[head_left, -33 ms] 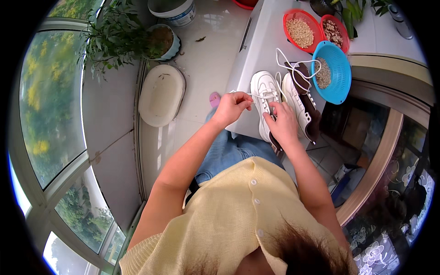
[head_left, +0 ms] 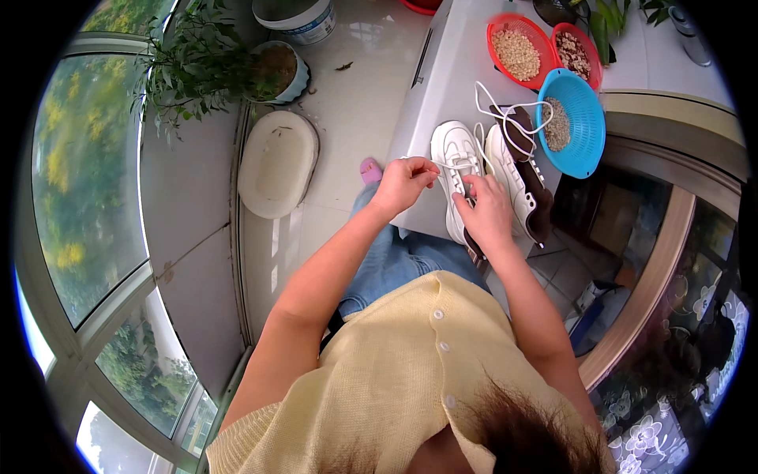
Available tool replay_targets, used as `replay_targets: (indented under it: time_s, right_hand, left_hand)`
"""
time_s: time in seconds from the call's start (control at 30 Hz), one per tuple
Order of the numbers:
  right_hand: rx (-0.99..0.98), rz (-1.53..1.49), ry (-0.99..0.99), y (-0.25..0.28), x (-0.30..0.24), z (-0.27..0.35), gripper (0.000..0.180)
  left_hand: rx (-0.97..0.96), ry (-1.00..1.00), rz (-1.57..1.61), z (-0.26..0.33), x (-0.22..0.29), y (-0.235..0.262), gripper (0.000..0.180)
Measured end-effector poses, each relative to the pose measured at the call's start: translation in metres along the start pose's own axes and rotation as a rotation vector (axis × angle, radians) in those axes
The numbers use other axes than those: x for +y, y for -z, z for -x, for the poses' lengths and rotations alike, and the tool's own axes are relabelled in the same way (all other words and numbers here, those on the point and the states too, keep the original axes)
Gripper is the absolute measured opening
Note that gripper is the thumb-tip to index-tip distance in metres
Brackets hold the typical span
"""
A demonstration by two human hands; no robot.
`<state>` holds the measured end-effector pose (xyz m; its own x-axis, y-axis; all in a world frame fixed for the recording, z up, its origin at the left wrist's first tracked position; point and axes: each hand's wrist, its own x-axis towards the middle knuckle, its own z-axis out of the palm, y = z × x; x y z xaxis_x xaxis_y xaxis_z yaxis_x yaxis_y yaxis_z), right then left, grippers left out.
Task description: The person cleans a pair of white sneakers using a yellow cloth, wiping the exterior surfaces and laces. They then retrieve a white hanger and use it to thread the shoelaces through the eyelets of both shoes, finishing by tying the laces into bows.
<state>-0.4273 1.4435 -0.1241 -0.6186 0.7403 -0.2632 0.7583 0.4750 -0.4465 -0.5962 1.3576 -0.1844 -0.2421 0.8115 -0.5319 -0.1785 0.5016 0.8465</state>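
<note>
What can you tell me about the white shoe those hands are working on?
The white shoe is a low sneaker, smooth like leather, lying sole down on a white table top, toe pointing away from the person. The left hand pulls a white lace sideways; the right hand rests on its laced front. A second white shoe lies beside it.

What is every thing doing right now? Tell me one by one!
Left hand: pinching a white lace, pulled taut.
Right hand: fingers on the left shoe's laces.
Left shoe: white, on the white top, partly laced.
Right shoe: lying beside it, lace loose and looping.
Blue basket: holds some grain.
Orange basket: holds pale grain.
Red basket: holds brownish bits.
Potted plant: upright, leafy.
</note>
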Motion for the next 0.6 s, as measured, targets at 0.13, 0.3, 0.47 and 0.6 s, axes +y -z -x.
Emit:
replay_targets:
  time_s: [0.13, 0.3, 0.47, 0.6]
  right_hand:
    - [0.068, 0.024, 0.012, -0.010, -0.003, -0.001, 0.027]
    - [0.100, 0.034, -0.011, -0.015, -0.007, -0.005, 0.023]
    - [0.159, -0.052, -0.016, -0.018, -0.008, -0.009, 0.012]
    - [0.198, -0.022, 0.033, -0.022, -0.009, -0.009, 0.008]
  left_hand:
    - [0.063, -0.059, -0.020, -0.021, -0.005, -0.010, 0.011]
    - [0.020, -0.094, -0.037, -0.031, -0.014, -0.007, 0.011]
    - [-0.004, -0.093, -0.113, -0.034, -0.017, -0.006, 0.010]
    - [-0.005, -0.089, -0.116, -0.033, -0.013, -0.006, 0.011]
